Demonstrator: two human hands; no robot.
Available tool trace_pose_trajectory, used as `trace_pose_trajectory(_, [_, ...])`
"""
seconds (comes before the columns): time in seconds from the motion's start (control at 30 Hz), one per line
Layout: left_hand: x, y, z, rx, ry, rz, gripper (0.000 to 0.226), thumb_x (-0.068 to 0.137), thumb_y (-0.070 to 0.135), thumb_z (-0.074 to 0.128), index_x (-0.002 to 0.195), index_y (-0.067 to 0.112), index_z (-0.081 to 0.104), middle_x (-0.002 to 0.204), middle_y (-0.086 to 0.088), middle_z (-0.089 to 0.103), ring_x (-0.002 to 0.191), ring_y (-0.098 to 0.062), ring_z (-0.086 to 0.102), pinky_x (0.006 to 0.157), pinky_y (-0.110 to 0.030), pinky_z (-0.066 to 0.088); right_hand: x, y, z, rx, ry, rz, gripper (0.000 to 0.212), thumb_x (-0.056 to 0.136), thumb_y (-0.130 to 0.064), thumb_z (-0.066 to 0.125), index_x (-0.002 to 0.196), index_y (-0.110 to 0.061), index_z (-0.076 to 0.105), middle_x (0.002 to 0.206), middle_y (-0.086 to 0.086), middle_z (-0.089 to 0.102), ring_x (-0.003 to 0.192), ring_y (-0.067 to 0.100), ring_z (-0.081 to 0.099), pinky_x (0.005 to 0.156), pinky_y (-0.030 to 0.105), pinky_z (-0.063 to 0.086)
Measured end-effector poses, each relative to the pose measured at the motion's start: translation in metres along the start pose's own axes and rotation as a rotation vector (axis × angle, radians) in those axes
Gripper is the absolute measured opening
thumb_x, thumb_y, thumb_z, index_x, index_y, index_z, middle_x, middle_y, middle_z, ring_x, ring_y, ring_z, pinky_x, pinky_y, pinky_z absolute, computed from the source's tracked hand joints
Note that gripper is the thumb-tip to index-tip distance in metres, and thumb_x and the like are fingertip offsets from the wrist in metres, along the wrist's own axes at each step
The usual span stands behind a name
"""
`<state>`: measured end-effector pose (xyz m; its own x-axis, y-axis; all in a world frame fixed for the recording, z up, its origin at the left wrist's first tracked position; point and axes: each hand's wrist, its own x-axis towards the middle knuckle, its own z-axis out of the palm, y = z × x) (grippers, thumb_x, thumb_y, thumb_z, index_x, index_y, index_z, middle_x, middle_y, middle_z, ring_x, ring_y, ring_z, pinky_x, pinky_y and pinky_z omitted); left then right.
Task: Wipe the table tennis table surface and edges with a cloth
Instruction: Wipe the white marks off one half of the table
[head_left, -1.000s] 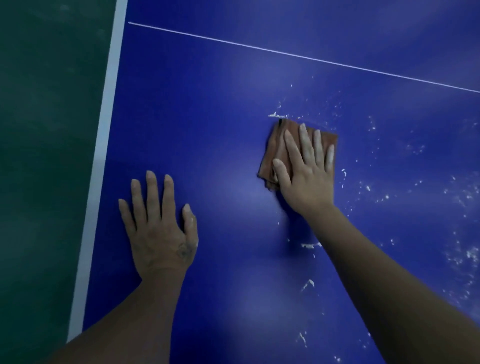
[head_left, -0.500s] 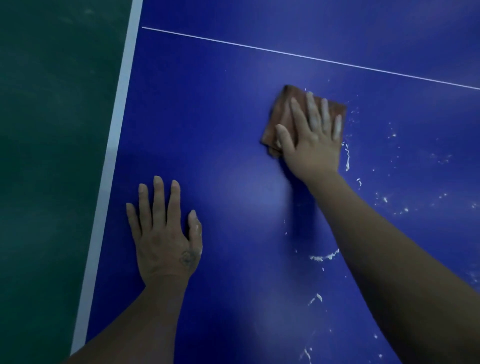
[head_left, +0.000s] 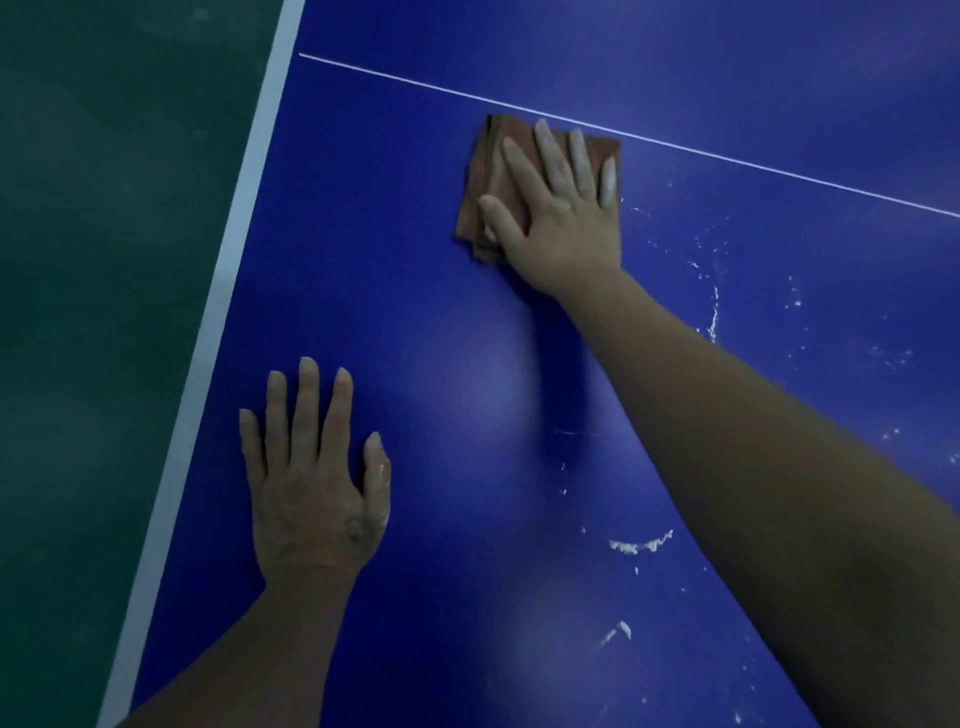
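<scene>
While left hand lies flat by the white edge, right hand presses cloth, fingers straight.

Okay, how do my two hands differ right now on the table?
The left hand lies flat on the bare blue table; the right hand presses flat on the folded brown cloth. The left hand sits near the white edge band; the right hand reaches farther out, beside the thin white line. The left hand has a dark mark on its back; the right hand shows none. Both are palm down with straight fingers.
</scene>
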<state>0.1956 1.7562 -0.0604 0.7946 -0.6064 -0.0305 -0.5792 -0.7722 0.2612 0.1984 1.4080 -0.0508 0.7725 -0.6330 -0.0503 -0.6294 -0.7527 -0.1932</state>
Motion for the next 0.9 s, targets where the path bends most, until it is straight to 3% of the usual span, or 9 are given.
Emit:
trace_pose_trajectory(0.13, [-0.001,-0.001,0.002,0.001,0.015,0.004,0.069,0.111,0.046,0.035,0.173,0.016,0.029,0.184,-0.008,0.012,0.171,-0.030,0.002,0.136,-0.063,0.005,0.004,0.062,-0.016,0.020,0.001,0.202,0.076,0.100,-0.079,0.025,0.168,-0.046,0.025,0.180,-0.011,0.009,0.168,0.023,-0.001,0.132,0.058,-0.005])
trace_pose_trajectory(0.3, [-0.002,-0.002,0.003,-0.001,0.021,0.008,0.070,0.110,0.044,0.038,0.172,0.015,0.028,0.183,-0.009,0.015,0.170,-0.033,0.004,0.135,-0.065,0.008,-0.060,0.141,-0.034,0.040,0.008,0.532,0.079,0.099,-0.081,0.021,0.170,-0.045,0.019,0.181,-0.010,0.005,0.167,0.021,-0.004,0.132,0.057,-0.006])
trace_pose_trajectory(0.53, [-0.002,-0.002,0.003,-0.014,0.018,0.003,0.070,0.110,0.045,0.036,0.172,0.014,0.029,0.183,-0.010,0.015,0.170,-0.033,0.004,0.136,-0.063,0.006,-0.079,0.128,-0.024,0.068,0.061,0.836,0.082,0.099,-0.079,0.016,0.171,-0.040,0.015,0.181,-0.007,-0.001,0.167,0.025,-0.009,0.130,0.062,-0.009])
trace_pose_trajectory(0.67, [-0.001,-0.003,0.005,-0.011,0.026,0.007,0.070,0.110,0.044,0.038,0.172,0.014,0.029,0.183,-0.010,0.015,0.171,-0.032,0.004,0.135,-0.064,0.007,-0.051,0.085,-0.016,0.079,0.060,0.763,0.077,0.103,-0.074,0.021,0.171,-0.039,0.016,0.181,-0.006,-0.001,0.167,0.027,-0.008,0.130,0.064,-0.007])
trace_pose_trajectory(0.9, [-0.001,-0.003,0.006,-0.022,0.034,0.009,0.069,0.110,0.044,0.039,0.172,0.016,0.029,0.183,-0.009,0.014,0.171,-0.031,0.003,0.135,-0.064,0.007,-0.063,-0.005,0.008,-0.013,0.021,0.269,0.072,0.107,-0.067,0.031,0.171,-0.036,0.023,0.181,-0.001,0.006,0.167,0.030,-0.004,0.131,0.063,-0.008])
